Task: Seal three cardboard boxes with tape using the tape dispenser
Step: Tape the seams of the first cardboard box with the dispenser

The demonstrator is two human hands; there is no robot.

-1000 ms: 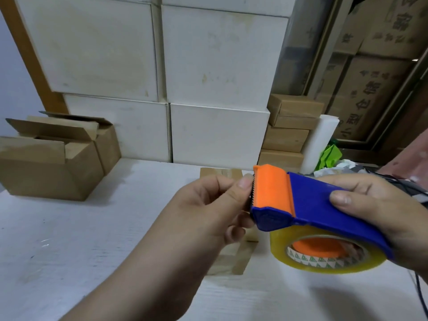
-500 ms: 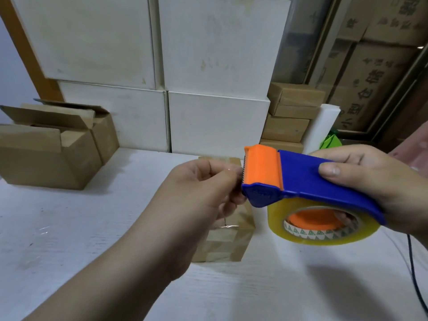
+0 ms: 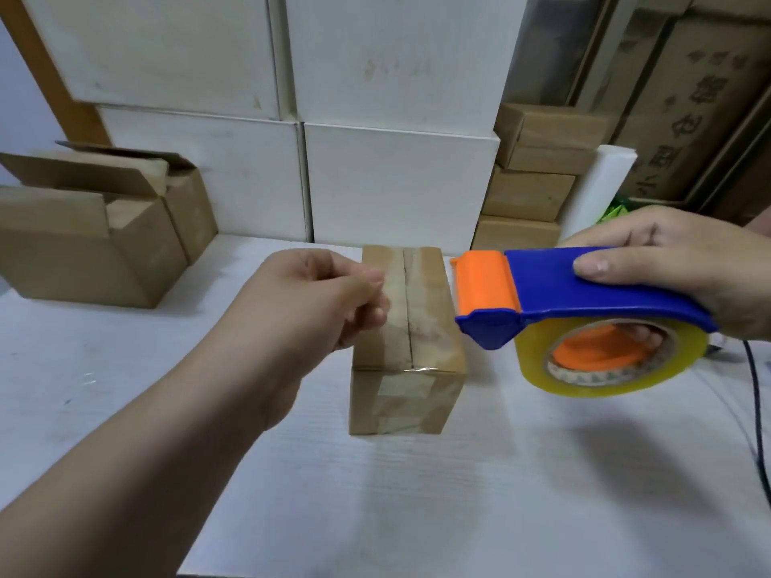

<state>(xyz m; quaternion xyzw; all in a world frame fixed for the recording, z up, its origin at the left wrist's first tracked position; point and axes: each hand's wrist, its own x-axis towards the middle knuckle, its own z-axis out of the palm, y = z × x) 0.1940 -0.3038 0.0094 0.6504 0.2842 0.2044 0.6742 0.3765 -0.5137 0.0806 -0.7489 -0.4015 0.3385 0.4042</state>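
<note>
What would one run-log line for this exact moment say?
left hand: pinching clear tape end | right hand: gripping blue-and-orange plastic tape dispenser | small brown cardboard box: flaps closed, beneath

1. A white table top (image 3: pixel 83 410) with a faint wood grain fills the near ground.
2. Large white cartons (image 3: pixel 400 181) are stacked in rows at the far edge, like a wall.
3. A brown wooden beam (image 3: pixel 54 85) slants up at far left, against a pale wall (image 3: pixel 16 98).
4. Printed brown cartons (image 3: pixel 701 98) stand at far right.
</note>
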